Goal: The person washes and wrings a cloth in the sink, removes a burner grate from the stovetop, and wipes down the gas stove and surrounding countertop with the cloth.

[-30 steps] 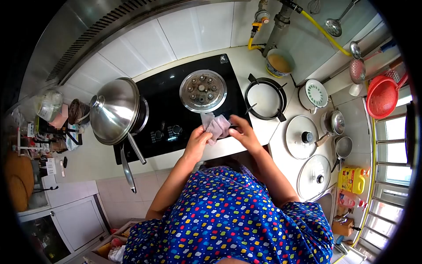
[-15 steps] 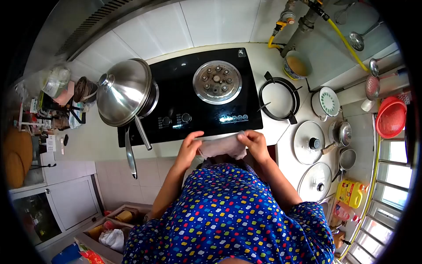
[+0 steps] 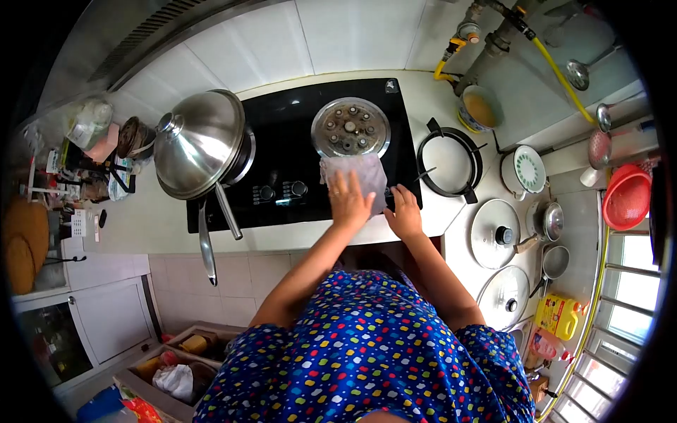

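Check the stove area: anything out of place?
Yes: the black pan support sits on the counter beside the hob rather than over the bare burner, whose metal also looks stained brown.

The white countertop (image 3: 141, 229) carries a black glass cooktop (image 3: 282, 137), a black pan-support ring (image 3: 477, 166), two round glass lids (image 3: 486, 243) and a bowl (image 3: 467, 121).

Your left hand (image 3: 350, 201) covers the middle of the cloth (image 3: 376, 182), which hides a patch of stovetop (image 3: 282, 141). The domed lid (image 3: 201, 141) conceals what lies beneath, and the markings (image 3: 287, 189) beside the knobs (image 3: 299, 188) are too small to read.
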### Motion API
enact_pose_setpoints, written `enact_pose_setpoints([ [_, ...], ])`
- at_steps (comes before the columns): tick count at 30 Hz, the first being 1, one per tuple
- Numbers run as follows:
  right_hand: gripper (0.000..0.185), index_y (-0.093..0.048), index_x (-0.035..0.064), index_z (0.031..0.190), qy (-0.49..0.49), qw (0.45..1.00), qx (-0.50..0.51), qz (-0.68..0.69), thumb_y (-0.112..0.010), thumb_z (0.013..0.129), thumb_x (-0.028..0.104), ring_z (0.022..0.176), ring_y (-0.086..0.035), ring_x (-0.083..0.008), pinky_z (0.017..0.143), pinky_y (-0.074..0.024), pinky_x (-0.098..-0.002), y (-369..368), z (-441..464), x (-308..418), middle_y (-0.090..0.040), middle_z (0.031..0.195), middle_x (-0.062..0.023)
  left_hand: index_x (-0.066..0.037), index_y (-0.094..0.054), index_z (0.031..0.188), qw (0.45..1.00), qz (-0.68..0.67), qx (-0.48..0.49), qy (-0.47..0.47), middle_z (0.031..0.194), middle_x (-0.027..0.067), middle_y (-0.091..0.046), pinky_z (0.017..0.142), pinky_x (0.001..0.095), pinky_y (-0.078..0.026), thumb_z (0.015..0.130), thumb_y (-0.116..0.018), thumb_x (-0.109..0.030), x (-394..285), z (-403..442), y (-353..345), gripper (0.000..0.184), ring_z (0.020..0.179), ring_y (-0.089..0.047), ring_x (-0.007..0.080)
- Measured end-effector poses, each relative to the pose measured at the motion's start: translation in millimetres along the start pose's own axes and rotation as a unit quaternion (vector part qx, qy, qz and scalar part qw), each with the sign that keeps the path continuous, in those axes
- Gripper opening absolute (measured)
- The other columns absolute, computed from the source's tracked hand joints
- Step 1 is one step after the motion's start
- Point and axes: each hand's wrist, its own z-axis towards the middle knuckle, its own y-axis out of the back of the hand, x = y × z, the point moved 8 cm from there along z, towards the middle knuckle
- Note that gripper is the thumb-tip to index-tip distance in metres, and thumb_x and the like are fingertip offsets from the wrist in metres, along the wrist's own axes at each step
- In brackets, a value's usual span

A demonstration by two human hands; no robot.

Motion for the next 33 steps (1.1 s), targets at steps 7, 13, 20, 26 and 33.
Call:
enact_pose_setpoints([
  [7,0.067,-0.042,0.0019,0.14,0.074,0.984,0.084,-0.136,-0.068,0.081,0.02,0.137,-0.035,-0.0291,0.111,-0.0314,-0.0402,-6,-12,-2,-0.037,0.148,-0.0137,0.001,-0.016,0.15,0.997,0.078,-0.011,0.016,0.158,0.024,-0.004,0.117,0.0516,-0.01,0.089,-0.057,-0.051,24,29,-24,0.091,0.146,-0.003,0.042],
  [13,0.065,-0.046,0.0003,0.137,0.084,0.986,0.08,-0.12,-0.07,0.078,0.016,0.134,-0.038,-0.0315,0.111,-0.0329,-0.0398,-4,-10,0,-0.04,0.145,-0.0156,0.002,-0.016,0.15,0.988,0.126,-0.032,0.083,0.158,0.0238,-0.008,0.119,0.0476,-0.007,0.084,-0.055,-0.063,67,87,6,0.1,0.146,-0.004,0.0406],
  [20,0.067,-0.044,0.0002,0.138,0.088,0.984,0.092,-0.125,-0.071,0.078,0.017,0.134,-0.037,-0.0308,0.112,-0.0316,-0.0393,-5,-9,0,-0.04,0.145,-0.016,-0.004,-0.022,0.15,0.987,0.133,-0.065,0.069,0.156,0.0227,-0.016,0.117,0.0505,-0.014,0.088,-0.056,-0.052,73,79,2,0.085,0.144,-0.011,0.0427],
  [26,0.069,-0.04,0.0018,0.141,0.081,0.979,0.113,-0.147,-0.067,0.082,0.023,0.136,-0.035,-0.0296,0.112,-0.0305,-0.0394,-5,-8,1,-0.038,0.147,-0.0136,-0.003,-0.027,0.149,0.994,0.099,-0.042,-0.02,0.155,0.0252,-0.016,0.116,0.0529,-0.014,0.088,-0.06,-0.043,41,8,-14,0.08,0.144,-0.011,0.0452],
  [33,0.069,-0.039,0.0021,0.142,0.056,0.975,0.13,-0.173,-0.066,0.082,0.021,0.137,-0.033,-0.0286,0.112,-0.0295,-0.0381,-9,-7,2,-0.036,0.148,-0.0128,-0.006,-0.037,0.143,0.991,0.116,0.039,-0.057,0.15,0.0235,-0.026,0.108,0.0503,-0.034,0.085,-0.066,-0.038,24,10,6,0.072,0.138,-0.025,0.0448],
])
